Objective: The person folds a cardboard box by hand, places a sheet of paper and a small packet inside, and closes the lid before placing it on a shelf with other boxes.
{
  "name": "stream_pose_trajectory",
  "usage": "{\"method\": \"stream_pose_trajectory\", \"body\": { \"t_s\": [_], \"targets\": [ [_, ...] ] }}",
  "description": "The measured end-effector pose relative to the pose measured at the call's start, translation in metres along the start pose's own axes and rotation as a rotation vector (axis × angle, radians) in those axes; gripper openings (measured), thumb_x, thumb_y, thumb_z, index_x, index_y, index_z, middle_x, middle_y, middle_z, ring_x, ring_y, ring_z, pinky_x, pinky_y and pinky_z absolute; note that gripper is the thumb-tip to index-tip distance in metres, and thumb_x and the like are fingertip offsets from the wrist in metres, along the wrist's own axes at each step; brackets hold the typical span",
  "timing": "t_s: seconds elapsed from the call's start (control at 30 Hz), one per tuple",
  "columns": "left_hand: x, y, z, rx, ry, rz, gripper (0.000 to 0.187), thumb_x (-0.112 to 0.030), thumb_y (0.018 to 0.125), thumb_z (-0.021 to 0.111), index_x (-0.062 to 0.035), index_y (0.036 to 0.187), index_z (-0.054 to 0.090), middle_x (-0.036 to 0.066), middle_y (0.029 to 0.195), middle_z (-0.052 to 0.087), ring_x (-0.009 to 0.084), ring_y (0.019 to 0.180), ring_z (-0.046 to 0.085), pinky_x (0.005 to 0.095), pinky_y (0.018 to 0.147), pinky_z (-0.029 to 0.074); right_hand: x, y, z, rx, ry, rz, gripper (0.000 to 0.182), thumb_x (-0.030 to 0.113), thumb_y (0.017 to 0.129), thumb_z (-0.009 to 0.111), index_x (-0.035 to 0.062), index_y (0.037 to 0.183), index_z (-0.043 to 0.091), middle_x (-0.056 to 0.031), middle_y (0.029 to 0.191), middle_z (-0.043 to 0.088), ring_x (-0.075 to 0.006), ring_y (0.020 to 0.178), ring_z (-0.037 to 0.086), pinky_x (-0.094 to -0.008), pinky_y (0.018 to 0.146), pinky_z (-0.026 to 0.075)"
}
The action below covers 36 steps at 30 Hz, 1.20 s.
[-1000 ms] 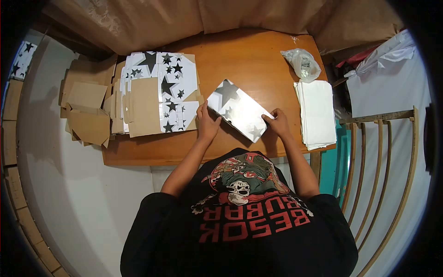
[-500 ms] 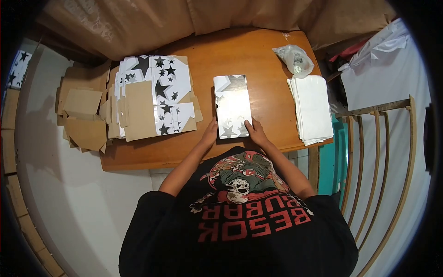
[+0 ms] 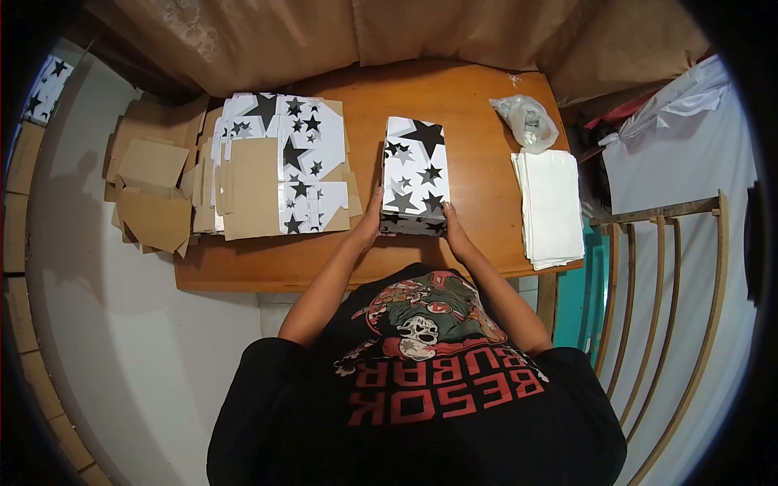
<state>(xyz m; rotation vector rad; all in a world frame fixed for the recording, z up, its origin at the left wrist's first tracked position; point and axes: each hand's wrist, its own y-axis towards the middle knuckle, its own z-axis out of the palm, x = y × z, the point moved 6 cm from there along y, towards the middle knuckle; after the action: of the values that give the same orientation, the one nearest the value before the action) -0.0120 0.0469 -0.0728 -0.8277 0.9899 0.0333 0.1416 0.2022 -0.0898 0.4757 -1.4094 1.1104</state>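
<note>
Extending forward from two-handed grip [image 3: 456,230], star-patterned box [image 3: 415,166]

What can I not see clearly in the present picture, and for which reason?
All in the head view:
Box: inside, hidden by its top and sides.
Left hand and right hand: most fingers, hidden by the box.
Bag: contents, unclear through crumpled plastic.
White stack: lower layers, hidden by the top one.
Far-left cartons: cut off by the dark edge.

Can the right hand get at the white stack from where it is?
Probably yes: only bare table shows between the right hand and the white stack, though it would likely have to leave the box first.
</note>
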Motion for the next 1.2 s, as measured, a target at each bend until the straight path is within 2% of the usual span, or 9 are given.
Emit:
{"method": "stream_pose_trajectory", "body": {
  "t_s": [0.03, 0.17, 0.27, 0.5, 0.57, 0.73, 1.03, 1.13, 1.2],
  "targets": [
    [-0.008, -0.006, 0.005, 0.040, -0.017, 0.021, 0.096, -0.088, 0.095, 0.028, -0.0221, 0.166, 0.027, 0.012, 0.158, 0.049, 0.0286, 0.137, 0.056, 0.0477, 0.094, 0.057, 0.000, -0.001, -0.002, -0.027, -0.012, 0.019, 0.072, 0.061, 0.108, 0.039, 0.0116, 0.160, 0.034, -0.0104, 0.158, 0.045, -0.0261, 0.144, 0.044, -0.0444, 0.119, 0.036],
    [-0.006, -0.010, 0.007, 0.169, 0.025, 0.028, 0.099, -0.089, 0.094, 0.030, -0.0196, 0.165, 0.030, 0.013, 0.156, 0.052, 0.0295, 0.136, 0.056, 0.0494, 0.096, 0.056, 0.022, -0.009, -0.002, -0.018, -0.063, 0.012, 0.073, 0.057, 0.107, 0.042, 0.0120, 0.163, 0.029, -0.0100, 0.159, 0.044, -0.0256, 0.144, 0.044, -0.0437, 0.118, 0.037],
    [-0.009, -0.016, 0.013, 0.160, -0.064, 0.018, 0.092, -0.081, 0.097, 0.038, -0.0148, 0.161, 0.037, 0.014, 0.152, 0.055, 0.0298, 0.134, 0.057, 0.0500, 0.096, 0.056, 0.041, -0.015, 0.003, -0.025, 0.006, -0.002, 0.077, 0.045, 0.106, 0.045, 0.0066, 0.168, 0.019, -0.0174, 0.166, 0.031, -0.0295, 0.155, 0.025, -0.0401, 0.127, 0.019],
    [-0.005, -0.024, 0.007, 0.148, -0.205, 0.077, 0.077, -0.067, 0.101, 0.046, -0.0145, 0.158, 0.041, 0.012, 0.148, 0.059, 0.0274, 0.131, 0.060, 0.0486, 0.098, 0.055, 0.049, -0.028, 0.019, -0.032, 0.049, -0.018, 0.077, 0.035, 0.103, 0.048, 0.0059, 0.168, 0.020, -0.0171, 0.166, 0.033, -0.0285, 0.154, 0.029, -0.0393, 0.126, 0.020],
    [-0.009, -0.025, 0.000, 0.077, -0.239, 0.154, 0.073, -0.061, 0.102, 0.050, -0.0147, 0.158, 0.041, 0.010, 0.145, 0.061, 0.0265, 0.131, 0.060, 0.0453, 0.102, 0.053, 0.036, -0.028, 0.018, -0.008, 0.004, -0.056, 0.079, 0.036, 0.102, 0.048, 0.0128, 0.170, 0.015, -0.0093, 0.167, 0.033, -0.0258, 0.154, 0.031, -0.0427, 0.126, 0.023],
    [-0.021, -0.034, -0.009, 0.134, -0.229, -0.014, 0.080, -0.065, 0.104, 0.049, -0.0062, 0.157, 0.041, 0.013, 0.145, 0.060, 0.0238, 0.132, 0.059, 0.0400, 0.112, 0.048, 0.061, -0.049, 0.043, 0.025, -0.285, -0.170, 0.101, 0.030, 0.087, 0.064, 0.0101, 0.170, 0.009, -0.0208, 0.171, 0.011, -0.0364, 0.160, 0.010, -0.0483, 0.129, 0.014],
    [-0.014, -0.037, -0.042, 0.139, -0.161, 0.010, 0.079, -0.065, 0.105, 0.045, -0.0080, 0.159, 0.041, 0.014, 0.150, 0.057, 0.0254, 0.134, 0.057, 0.0405, 0.113, 0.045, 0.043, -0.054, 0.074, 0.064, -0.058, -0.089, 0.107, 0.026, 0.084, 0.068, 0.0154, 0.171, 0.007, -0.0136, 0.174, 0.010, -0.0323, 0.156, 0.021, -0.0465, 0.125, 0.025],
    [-0.013, -0.028, -0.056, 0.158, -0.388, 0.043, 0.079, -0.065, 0.104, 0.048, -0.0043, 0.154, 0.047, 0.014, 0.143, 0.060, 0.0243, 0.129, 0.059, 0.0394, 0.110, 0.047, 0.045, -0.059, 0.087, 0.116, -0.081, -0.115, 0.107, 0.024, 0.084, 0.070, 0.0176, 0.171, 0.007, -0.0107, 0.174, 0.012, -0.0309, 0.154, 0.026, -0.0457, 0.123, 0.029],
    [-0.004, -0.012, -0.068, 0.107, -0.325, 0.094, 0.077, -0.065, 0.105, 0.045, -0.0044, 0.152, 0.048, 0.014, 0.139, 0.063, 0.0245, 0.124, 0.063, 0.0395, 0.106, 0.050, 0.047, -0.066, 0.097, 0.089, -0.055, -0.073, 0.109, 0.024, 0.082, 0.069, 0.0157, 0.171, 0.006, -0.0117, 0.175, 0.012, -0.0297, 0.158, 0.018, -0.0433, 0.125, 0.019]
  ]
}}
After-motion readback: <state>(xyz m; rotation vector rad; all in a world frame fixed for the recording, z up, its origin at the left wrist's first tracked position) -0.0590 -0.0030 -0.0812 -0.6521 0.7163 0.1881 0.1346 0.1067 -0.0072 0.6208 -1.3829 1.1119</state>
